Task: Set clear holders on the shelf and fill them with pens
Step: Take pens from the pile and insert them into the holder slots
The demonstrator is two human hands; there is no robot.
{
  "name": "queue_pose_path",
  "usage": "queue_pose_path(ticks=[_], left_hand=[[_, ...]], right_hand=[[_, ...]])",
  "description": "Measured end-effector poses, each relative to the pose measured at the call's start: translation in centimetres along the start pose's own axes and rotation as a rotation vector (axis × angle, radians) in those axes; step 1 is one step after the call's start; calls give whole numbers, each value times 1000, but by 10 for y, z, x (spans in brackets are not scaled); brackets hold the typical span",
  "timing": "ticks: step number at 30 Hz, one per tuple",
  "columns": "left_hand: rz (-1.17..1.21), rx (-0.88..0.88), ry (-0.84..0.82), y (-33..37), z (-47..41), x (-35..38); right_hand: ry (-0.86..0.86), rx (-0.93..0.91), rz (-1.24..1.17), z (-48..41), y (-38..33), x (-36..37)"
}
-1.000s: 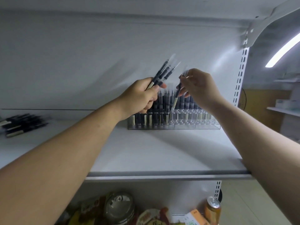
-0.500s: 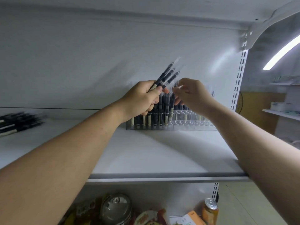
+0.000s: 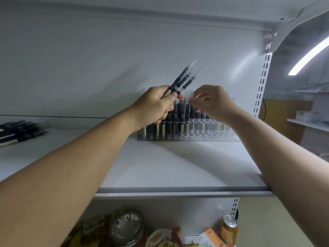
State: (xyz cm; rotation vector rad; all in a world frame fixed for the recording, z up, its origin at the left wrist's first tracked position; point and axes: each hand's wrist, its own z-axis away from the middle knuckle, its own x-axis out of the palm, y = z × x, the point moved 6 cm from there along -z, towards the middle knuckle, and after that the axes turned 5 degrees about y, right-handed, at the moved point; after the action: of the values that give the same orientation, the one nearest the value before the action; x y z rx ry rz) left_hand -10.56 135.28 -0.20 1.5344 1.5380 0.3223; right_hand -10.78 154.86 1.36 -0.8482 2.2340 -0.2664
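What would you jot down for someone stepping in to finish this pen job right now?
Left hand: grips a bundle of pens, pointing up, above the holder.
Right hand: fingers pinched together over the standing pens; whether they hold one is unclear.
Clear holder: stands at the back of the shelf; its left part is filled, its right part mostly empty.
Loose pens lie at the shelf's far left.
Done: holder placed and partly filled.
Left: slot in the bundle, then the loose pens.
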Motion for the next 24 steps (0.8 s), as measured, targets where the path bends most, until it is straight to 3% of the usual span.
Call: queue_pose_path(ticks=[6,12,24], left_hand=[[5,-10,4,0,0,0],[6,-26,5,-2,-2,0],[-16,-18,-1,-3,-2,0]], right_hand=[[183,-8,-220,-3,-6,-19],[108,118,-647,-3,-9,-16],[145,228,-844,-2,-6,-17]])
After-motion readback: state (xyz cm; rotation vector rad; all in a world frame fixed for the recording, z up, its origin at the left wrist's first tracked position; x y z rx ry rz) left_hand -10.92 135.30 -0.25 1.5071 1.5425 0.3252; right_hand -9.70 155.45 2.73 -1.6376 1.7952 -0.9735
